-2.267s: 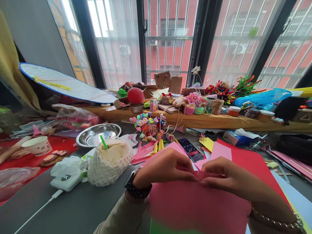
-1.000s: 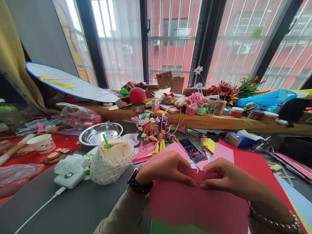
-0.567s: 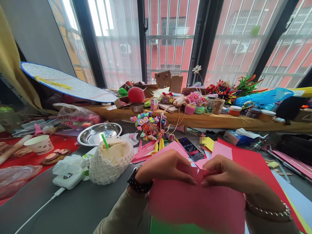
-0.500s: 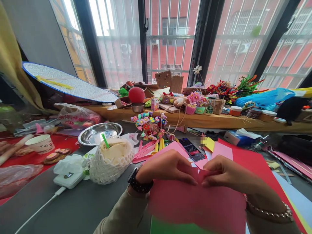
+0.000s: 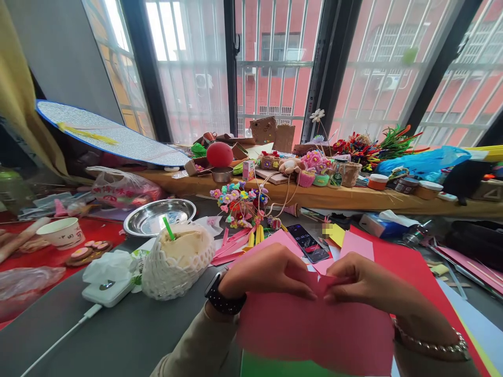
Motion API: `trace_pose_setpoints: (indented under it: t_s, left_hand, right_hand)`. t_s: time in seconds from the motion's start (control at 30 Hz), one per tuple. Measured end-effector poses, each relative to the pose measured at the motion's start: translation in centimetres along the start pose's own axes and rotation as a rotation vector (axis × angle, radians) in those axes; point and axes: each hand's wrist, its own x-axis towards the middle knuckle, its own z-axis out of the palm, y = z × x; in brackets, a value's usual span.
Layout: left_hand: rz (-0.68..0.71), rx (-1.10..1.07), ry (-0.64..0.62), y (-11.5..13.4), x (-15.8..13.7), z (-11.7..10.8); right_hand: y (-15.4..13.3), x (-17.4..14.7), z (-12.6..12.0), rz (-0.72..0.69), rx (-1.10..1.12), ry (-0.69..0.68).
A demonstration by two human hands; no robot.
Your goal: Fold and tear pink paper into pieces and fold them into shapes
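A sheet of pink paper [image 5: 314,330] hangs between my hands, its top edge pinched close to the middle. My left hand [image 5: 271,272], with a dark watch at the wrist, is closed on the paper with thumb and fingers. Just to its right my right hand [image 5: 361,280], wearing a beaded bracelet, pinches the same sheet. A small notch shows in the top edge between the two thumbs; whether it is a tear or a fold I cannot tell. Under the sheet lies something green [image 5: 275,365]. Beyond my hands lies a phone [image 5: 308,243] with its screen lit.
Left of my arm stands a coconut [image 5: 176,262] in white foam netting with a green straw. Behind it are a metal dish [image 5: 160,217] and a paper cup [image 5: 61,233]. Red paper [image 5: 404,259] lies on the right. Yarn flowers [image 5: 239,204] stand before the crowded sill.
Both hands keep their pinch on the pink paper. The view has shifted very slightly; nothing else has visibly moved.
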Motion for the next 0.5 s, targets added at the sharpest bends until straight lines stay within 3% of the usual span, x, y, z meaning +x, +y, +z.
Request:
trace_pose_setpoints:
  t_s: [0.1, 0.23, 0.3, 0.4, 0.5]
  left_hand:
    - [-0.046, -0.020, 0.033, -0.3, -0.2, -0.4]
    - [-0.191, -0.139, 0.188, -1.0, -0.1, -0.8]
    - [-0.272, -0.252, 0.285, -1.5, 0.2, -0.6]
    - [-0.322, -0.404, 0.422, -1.9, 0.6, -0.3]
    - [-0.334, -0.504, 0.532, -2.0, 0.7, -0.2]
  right_hand:
    - [-0.4, -0.2, -0.2, -0.071, -0.169, 0.224]
    - [0.4, -0.1, -0.9, -0.157, -0.398, 0.818]
    - [1.0, 0.1, -1.3, -0.155, -0.438, 1.052]
    - [1.6, 0.4, -1.3, -0.029, -0.290, 1.171]
    - [1.5, 0.6, -1.1, 0.080, -0.148, 1.094]
